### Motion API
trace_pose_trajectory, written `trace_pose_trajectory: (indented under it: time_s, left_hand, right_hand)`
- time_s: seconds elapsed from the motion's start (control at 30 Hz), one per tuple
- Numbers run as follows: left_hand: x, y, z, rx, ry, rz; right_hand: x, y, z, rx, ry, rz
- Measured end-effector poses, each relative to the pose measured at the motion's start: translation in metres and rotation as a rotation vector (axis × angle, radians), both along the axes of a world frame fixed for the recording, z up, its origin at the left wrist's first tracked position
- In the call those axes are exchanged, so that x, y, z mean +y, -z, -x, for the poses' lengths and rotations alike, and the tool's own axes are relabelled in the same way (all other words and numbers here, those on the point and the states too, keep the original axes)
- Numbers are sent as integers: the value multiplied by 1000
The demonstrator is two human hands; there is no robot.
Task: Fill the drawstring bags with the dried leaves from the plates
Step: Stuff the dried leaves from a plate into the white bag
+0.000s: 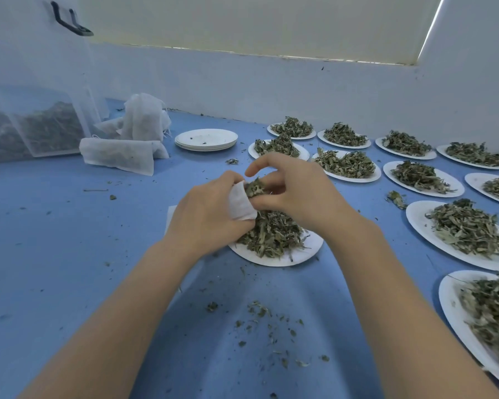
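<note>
Bag mouth and leaf clump sit together right over the near paper plate (306,253): your left hand (211,214) grips the white drawstring bag (240,203) with its opening turned rightward, toward your right hand (293,191). That right hand pinches a tuft of dried leaves (254,188) at the mouth, thumb and fingers curled on it, index lifted. Judging by this, your next push runs right to left into the bag, and the remaining pile (271,236) lies just beneath both hands, nearer your right.
</note>
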State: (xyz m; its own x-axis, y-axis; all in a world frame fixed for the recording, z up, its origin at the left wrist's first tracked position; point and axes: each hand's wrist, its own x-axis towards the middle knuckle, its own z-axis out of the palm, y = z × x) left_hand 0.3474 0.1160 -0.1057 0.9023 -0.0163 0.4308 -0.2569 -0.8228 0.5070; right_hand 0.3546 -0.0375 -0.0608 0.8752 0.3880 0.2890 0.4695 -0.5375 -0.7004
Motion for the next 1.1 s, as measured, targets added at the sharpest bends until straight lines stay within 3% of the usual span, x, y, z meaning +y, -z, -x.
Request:
trace_pose_trajectory:
  time_s: [0.17,0.3,0.73,0.93,1.1]
  left_hand:
    - [1,-1,-1,-9,-6,-5]
    - [3,-1,0,-14,10,-8]
    - [-4,-2,3,-136,21,-21]
    - [-4,-3,3,-143,3,10]
    - [-1,0,1,-111,-8,-4]
  right_hand:
    - [-4,-5,3,174,-55,-7]
    - [-8,-8,3,192,-34,-23]
    - [9,4,0,-117,156,50]
    - [5,1,3,237,127,-216]
    - [-10,-11,3,302,46,-281]
